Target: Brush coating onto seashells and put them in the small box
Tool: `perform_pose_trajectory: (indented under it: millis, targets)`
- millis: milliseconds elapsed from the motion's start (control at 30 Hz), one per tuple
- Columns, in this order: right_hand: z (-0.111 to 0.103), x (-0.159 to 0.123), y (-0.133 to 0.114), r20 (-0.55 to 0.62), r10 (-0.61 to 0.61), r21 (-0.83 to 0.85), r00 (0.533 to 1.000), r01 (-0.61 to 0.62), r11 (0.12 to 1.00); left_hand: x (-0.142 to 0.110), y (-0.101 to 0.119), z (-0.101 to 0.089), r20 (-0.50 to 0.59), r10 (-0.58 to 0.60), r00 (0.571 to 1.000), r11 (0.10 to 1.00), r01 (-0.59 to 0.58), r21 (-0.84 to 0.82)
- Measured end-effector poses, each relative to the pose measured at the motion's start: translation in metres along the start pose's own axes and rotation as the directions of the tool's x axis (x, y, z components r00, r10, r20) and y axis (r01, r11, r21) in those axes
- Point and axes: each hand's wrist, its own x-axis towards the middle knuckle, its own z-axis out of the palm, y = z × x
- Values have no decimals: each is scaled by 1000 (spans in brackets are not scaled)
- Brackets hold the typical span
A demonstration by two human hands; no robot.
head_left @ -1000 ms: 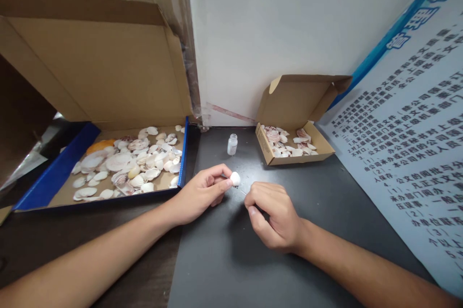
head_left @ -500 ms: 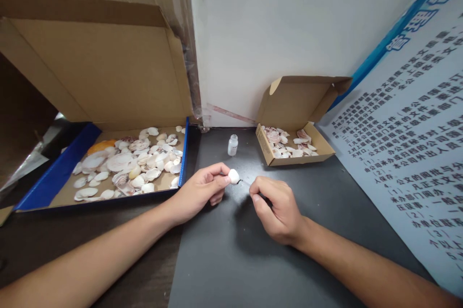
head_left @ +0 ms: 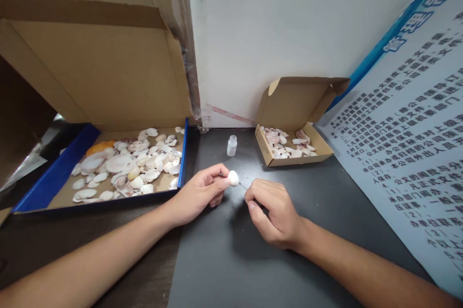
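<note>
Nearest me, two bare forearms reach in over the dark table (head_left: 206, 269). The right hand (head_left: 271, 211) is curled nearly into a fist, thumb pressed to forefinger around a thin stick (head_left: 242, 185); only a sliver of it shows, too fine for me to say what it is. Across from it the left hand (head_left: 202, 190) pinches one small white shell (head_left: 234, 178) between thumb and fingertips, held up just above the table, the end of the stick close by; whether they touch I can't make out. I'd judge this shell to be partway through, since both hands are busy at it and it hasn't been put down. Beyond, a small glass bottle (head_left: 232, 146) stands upright with no cap on that I can see. Off to the left, the big blue-edged box (head_left: 184, 154) lies open with a broad spread of shells (head_left: 121, 163), and farther right the small brown box (head_left: 302, 159) holds a lesser heap (head_left: 284, 146). By the look of it plenty remain, though I can't tell which have been handled, so the overall count done is beyond me.
</note>
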Motion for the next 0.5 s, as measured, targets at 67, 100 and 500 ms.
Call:
perform_pose_trajectory:
  millis: [67, 100, 500]
  targets:
    - [0, 0, 0, 1, -6, -10, 1000, 6, 1000, 0, 0, 0, 3, 6, 1000, 1000, -6, 13]
    - [0, 0, -1, 3, -5, -17, 1000, 5, 1000, 0, 0, 1, 2, 7, 1000, 1000, -7, 19]
    - [1, 0, 1, 23, -18, 10, 1000, 18, 1000, -1, 3, 3, -21, -3, 1000, 997, 4, 74]
